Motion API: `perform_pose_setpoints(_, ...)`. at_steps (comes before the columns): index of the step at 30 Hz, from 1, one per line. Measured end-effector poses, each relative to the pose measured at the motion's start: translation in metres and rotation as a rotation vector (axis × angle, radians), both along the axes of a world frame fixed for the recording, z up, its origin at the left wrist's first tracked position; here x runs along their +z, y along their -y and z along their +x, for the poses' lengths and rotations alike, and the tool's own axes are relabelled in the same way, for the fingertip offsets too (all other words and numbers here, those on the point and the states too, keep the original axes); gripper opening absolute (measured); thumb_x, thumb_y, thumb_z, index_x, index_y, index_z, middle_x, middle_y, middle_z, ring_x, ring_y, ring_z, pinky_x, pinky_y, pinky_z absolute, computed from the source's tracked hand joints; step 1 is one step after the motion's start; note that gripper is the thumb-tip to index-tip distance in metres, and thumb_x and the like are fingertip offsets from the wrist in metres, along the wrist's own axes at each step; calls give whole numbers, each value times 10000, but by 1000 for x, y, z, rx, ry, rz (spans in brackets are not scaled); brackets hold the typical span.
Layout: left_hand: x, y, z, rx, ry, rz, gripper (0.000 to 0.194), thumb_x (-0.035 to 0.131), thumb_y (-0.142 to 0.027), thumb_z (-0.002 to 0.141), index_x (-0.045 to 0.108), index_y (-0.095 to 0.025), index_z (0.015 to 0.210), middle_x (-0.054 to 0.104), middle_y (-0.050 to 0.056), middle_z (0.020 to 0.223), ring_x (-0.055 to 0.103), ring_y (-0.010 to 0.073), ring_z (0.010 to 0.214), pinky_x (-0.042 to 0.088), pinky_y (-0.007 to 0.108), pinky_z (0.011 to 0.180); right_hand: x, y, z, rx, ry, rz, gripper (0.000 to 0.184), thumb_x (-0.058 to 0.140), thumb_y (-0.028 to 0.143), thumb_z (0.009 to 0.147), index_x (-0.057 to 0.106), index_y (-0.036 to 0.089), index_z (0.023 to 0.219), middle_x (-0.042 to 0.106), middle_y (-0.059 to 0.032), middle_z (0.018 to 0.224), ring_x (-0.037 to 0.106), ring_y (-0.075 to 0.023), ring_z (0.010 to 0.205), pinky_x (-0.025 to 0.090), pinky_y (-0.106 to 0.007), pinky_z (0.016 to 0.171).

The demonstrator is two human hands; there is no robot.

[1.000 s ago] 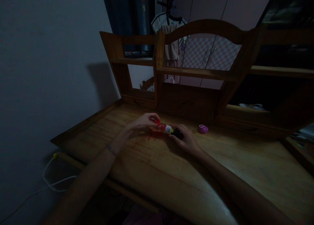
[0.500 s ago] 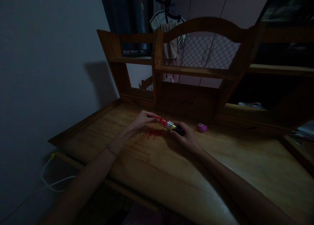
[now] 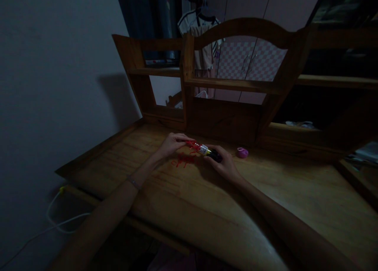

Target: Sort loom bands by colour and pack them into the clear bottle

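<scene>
My right hand (image 3: 222,160) is wrapped round the dark end of a small bottle-like container (image 3: 204,149) with a pale label and a yellow patch. The container lies tilted just above the desk, its other end toward my left hand. My left hand (image 3: 174,143) is closed in a pinch at that end, on thin red loops (image 3: 191,143) that look like rubber bands. Below, a loose pile of similar red loops (image 3: 184,160) lies on the desktop. Dim light hides the fine detail of the container.
The wooden desk (image 3: 165,208) has a shelf unit (image 3: 230,86) along its back. A small purple item with a loop (image 3: 242,153) lies right of my right hand. A white cable (image 3: 56,219) hangs past the desk's left edge, by the wall.
More red loops show between my left fingers and the container's end. My hands and the container have barely moved; the view has shifted slightly.
</scene>
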State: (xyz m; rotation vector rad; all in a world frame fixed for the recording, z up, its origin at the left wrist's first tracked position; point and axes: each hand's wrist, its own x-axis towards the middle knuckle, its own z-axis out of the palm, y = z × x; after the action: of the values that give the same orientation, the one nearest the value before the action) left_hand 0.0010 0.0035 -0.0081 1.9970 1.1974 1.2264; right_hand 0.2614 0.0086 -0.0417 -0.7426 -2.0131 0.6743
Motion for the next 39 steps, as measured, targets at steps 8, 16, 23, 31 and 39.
perform_pose_setpoints(8,-1,2,7,2,-76,141,227,627,-217,860,755,-264,1042,593,52,954,584,172,912,507,313,797,2,1,0,9,-4,-5,362,636,340,867,613,268,1221,656,-54,1168,604,-237,1072,466,-393,947)
perform_pose_setpoints(16,-2,6,21,14,-86,136,332,520,-184,919,678,-291,1192,589,49,1036,585,150,921,506,290,801,1,-1,0,-38,-45,-71,371,642,365,844,631,249,1197,670,-51,1160,618,-239,1051,474,-380,926)
perform_pose_setpoints(23,-2,4,25,143,208,23,195,739,-288,774,689,-169,920,700,37,848,664,168,774,555,313,752,2,-1,1,-43,-37,-83,373,643,366,841,632,245,1193,672,-55,1149,619,-234,1029,475,-384,918)
perform_pose_setpoints(31,-1,6,25,118,60,170,131,649,-282,850,753,-206,872,667,59,961,632,185,928,526,337,850,6,3,1,-52,-48,-66,365,631,344,839,637,246,1190,680,-57,1141,621,-244,1026,485,-410,913)
perform_pose_setpoints(39,-3,5,29,126,31,145,54,639,-195,818,684,-178,844,659,30,887,619,169,864,480,304,799,5,3,1,-26,-31,-56,361,628,345,851,626,253,1200,665,-56,1173,611,-240,1064,474,-401,941)
